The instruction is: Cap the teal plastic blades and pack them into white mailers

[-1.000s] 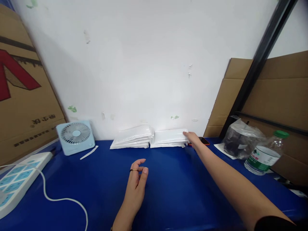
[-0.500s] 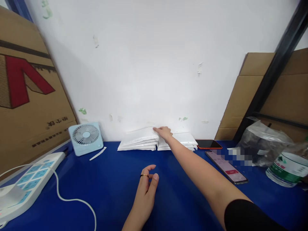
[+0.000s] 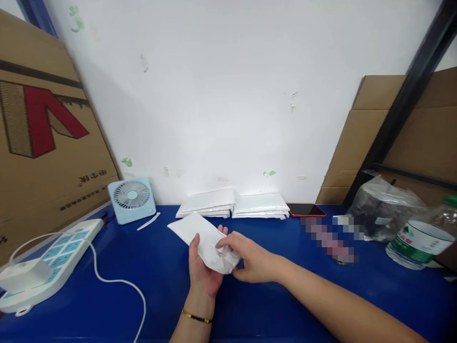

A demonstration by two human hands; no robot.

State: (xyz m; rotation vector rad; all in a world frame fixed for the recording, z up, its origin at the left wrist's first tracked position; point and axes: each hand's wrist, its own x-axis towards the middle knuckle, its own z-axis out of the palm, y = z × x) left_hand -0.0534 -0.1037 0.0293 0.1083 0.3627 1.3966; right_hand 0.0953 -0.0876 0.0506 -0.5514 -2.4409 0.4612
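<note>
A white padded mailer envelope is tilted above the blue table, its far end pointing up and left. My left hand cradles it from below, thumb on the near edge and fingertips showing past the far edge. At the crumpled right end, my right hand grips the mailer, with fingers on its upper side and thumb below. Behind the hands, against the wall, lie two stacks of similar white mailers: a left stack and a right stack.
A light blue fan and a white strip sit left of the stacks. The power strip trails a white cable. To the right are a red-edged phone, a partly blurred phone, a plastic bag and a bottle.
My right hand has come back from the stacks with one mailer. My left hand, empty before, now supports that mailer from below. The view has shifted slightly.
</note>
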